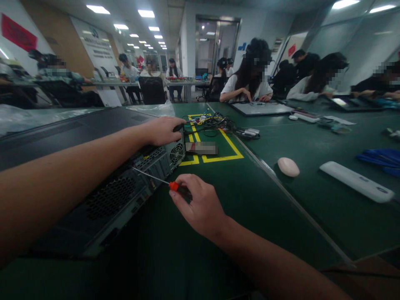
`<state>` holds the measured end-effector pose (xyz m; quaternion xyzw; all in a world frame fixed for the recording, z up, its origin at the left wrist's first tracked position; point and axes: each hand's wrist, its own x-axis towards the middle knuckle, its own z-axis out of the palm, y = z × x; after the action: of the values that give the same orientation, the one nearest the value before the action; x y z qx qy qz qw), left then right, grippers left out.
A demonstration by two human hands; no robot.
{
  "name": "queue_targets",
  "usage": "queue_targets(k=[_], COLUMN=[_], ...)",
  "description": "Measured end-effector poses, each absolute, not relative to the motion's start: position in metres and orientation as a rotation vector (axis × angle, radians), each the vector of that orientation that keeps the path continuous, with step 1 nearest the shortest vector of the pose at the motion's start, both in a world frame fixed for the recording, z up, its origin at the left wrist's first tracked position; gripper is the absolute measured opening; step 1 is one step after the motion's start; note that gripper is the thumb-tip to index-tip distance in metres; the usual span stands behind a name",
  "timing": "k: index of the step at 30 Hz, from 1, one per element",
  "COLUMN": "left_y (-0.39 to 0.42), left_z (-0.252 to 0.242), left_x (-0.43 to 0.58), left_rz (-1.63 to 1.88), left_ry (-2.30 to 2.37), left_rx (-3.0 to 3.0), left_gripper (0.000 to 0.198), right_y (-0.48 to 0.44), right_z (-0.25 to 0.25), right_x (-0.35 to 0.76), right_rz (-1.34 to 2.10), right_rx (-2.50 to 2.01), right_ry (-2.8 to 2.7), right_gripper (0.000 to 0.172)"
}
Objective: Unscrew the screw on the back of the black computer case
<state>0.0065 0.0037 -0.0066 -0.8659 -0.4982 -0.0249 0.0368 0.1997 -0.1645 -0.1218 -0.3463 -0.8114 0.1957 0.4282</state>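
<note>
A black desktop computer case (115,200) lies on the green table at my left, its rear panel with vent holes and a round fan grille turned toward me. My left hand (162,130) rests over the case's far top corner, fingers curled at a dark edge there. My right hand (200,204) grips a screwdriver (174,186) by its red and black handle, just right of the case. The thin metal shaft points left, and its tip meets or nearly meets the rear panel; exact contact is too small to tell.
Behind the case's far corner lies a tangle of cables (218,121) by yellow tape marks (223,158). A pale mouse (288,167), a white bar-shaped device (356,181) and a blue bundle (379,160) lie at right. Clear plastic (40,114) lies behind the case. Several people work at tables beyond.
</note>
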Motion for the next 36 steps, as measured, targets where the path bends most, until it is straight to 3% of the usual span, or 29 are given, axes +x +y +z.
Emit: queue_targets(k=[26,36], left_y=[-0.0010,-0.0016], left_z=[-0.0040,-0.0037], left_x=[0.0091,0.0092], left_rz=[-0.068,-0.063], left_ry=[-1.523,-1.535], left_rx=[-2.669,-2.659], left_gripper=[0.079,0.077], right_y=[-0.1649,-0.1662], right_z=[-0.1222,-0.1151], right_x=[0.1989,0.2000], right_rz=[0.452,0.375], right_rx=[-0.872,-0.886], right_ry=[-2.003,-2.025], right_gripper=[0.012,0.025])
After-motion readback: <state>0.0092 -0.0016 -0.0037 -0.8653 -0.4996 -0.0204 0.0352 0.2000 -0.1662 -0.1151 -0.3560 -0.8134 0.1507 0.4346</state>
